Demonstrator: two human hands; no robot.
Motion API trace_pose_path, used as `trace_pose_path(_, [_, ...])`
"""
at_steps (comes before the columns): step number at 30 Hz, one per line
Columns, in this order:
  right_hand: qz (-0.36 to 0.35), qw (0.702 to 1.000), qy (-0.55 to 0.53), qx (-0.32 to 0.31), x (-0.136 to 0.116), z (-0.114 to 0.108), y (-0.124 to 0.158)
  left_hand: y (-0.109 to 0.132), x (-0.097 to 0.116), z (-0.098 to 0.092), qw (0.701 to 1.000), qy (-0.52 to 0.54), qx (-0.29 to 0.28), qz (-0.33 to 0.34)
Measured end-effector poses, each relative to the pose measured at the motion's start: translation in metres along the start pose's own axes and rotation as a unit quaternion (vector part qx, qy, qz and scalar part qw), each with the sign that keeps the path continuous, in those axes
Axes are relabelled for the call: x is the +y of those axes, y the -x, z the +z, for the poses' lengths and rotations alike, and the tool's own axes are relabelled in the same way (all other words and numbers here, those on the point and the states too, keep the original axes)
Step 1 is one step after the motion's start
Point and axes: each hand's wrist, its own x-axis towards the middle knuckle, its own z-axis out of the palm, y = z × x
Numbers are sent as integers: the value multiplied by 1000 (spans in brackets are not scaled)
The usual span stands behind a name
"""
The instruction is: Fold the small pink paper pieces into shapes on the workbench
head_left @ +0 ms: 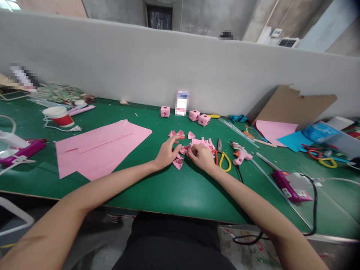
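Note:
My right hand (201, 156) is closed, its fingertips pinching a small folded pink paper piece (184, 150). Just to its left, my left hand (166, 153) has thumb and index finger apart, the fingertips at the edge of some curled pink paper pieces (176, 134). Another folded pink piece (177, 162) lies below, between the hands. Behind my right hand is a pile of pink paper scraps (206, 143), partly hidden by it. Scissors with red and yellow handles (224, 162) lie right beside that hand.
A large pink paper sheet (98, 152) covers the left of the green table (180, 195). Pink paper cubes (165, 111) stand at the back near the partition. To the right are a pink glue gun (242, 153), clear sticks, and a purple power strip (291, 187) with cables. A paper cup (59, 115) stands left.

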Motion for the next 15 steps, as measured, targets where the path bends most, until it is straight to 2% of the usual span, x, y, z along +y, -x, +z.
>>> trace_pose_path(5, [-1,1000,-8,-6,0,0,0,-20,-32,-27,993,-96,63,23])
trace_pose_path(7, [9,1000,-7,2,0,1,-1,-24,-47,-33,989,-129,71,7])
trace_pose_path(10, [24,999,-3,22,1,1,-1,-26,-61,-33,988,-138,62,-40])
trace_pose_path(15, [19,1000,-8,9,1,1,0,-25,-61,-28,989,-148,4,-31])
